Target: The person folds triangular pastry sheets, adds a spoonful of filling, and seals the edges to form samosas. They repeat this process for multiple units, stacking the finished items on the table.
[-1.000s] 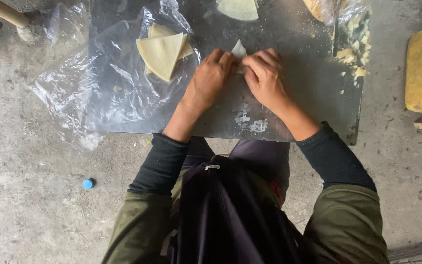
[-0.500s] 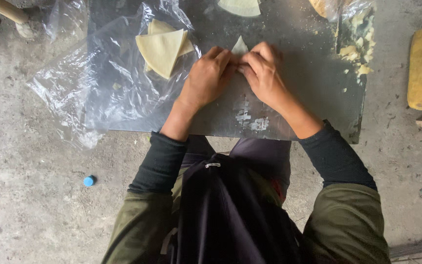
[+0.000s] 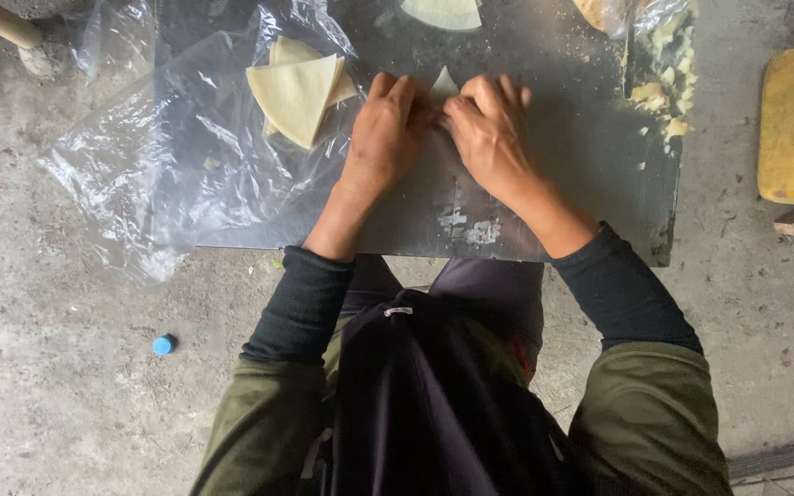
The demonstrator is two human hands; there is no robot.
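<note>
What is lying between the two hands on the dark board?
In the head view, the pointed tip of a pale dough piece shows between the left hand and the right hand. Both hands press on it; the rest is hidden under them.

A dark metal board (image 3: 590,184) on the concrete floor (image 3: 66,386) carries clear plastic sheeting (image 3: 167,174) and dough pieces (image 3: 298,92).

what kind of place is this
Likely an informal food-prep spot at floor level: bare concrete floor, a dark floured board with folded dough sheets on plastic wrap, both hands pressing a dough piece.
</note>
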